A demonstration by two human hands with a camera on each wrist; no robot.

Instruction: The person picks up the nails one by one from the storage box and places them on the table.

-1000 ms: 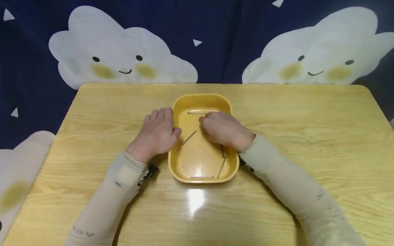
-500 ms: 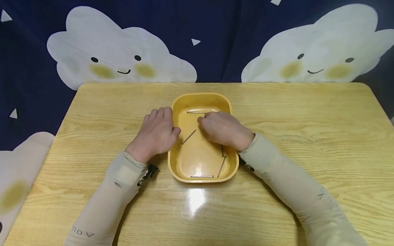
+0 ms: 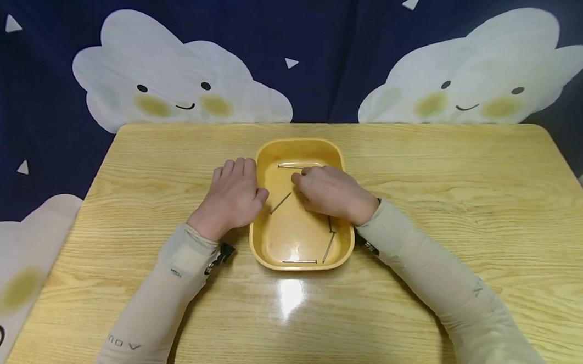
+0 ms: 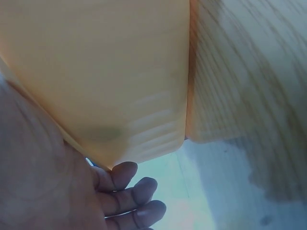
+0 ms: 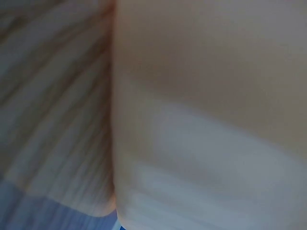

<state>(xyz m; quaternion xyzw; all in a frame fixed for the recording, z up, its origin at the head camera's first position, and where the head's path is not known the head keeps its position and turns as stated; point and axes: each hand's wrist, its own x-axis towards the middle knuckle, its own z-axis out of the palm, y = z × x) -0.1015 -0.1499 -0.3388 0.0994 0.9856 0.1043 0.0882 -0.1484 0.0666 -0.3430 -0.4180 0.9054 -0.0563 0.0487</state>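
A yellow plastic box (image 3: 299,267) with rounded corners stands on the table, and several thin metal nails lie on its floor. My left hand (image 3: 232,192) grips its left side, thumb over the rim. In the left wrist view the left fingers (image 4: 144,190) curve past the box wall (image 4: 110,72). My right hand (image 3: 334,191) reaches over the right rim into the box, fingers curled and fingertips hidden; I cannot tell if it pinches anything. One nail (image 3: 290,166) runs up to that hand at the far end; a diagonal nail (image 3: 280,203) lies left of it.
Near the box's front wall is a nail (image 3: 299,261), with another nail (image 3: 329,247) along the right side. Beneath everything is a wood-grain table (image 3: 445,173). Behind it hangs a dark blue curtain (image 3: 328,52) with cloud prints. The right wrist view holds mostly the blurred box wall (image 5: 206,120).
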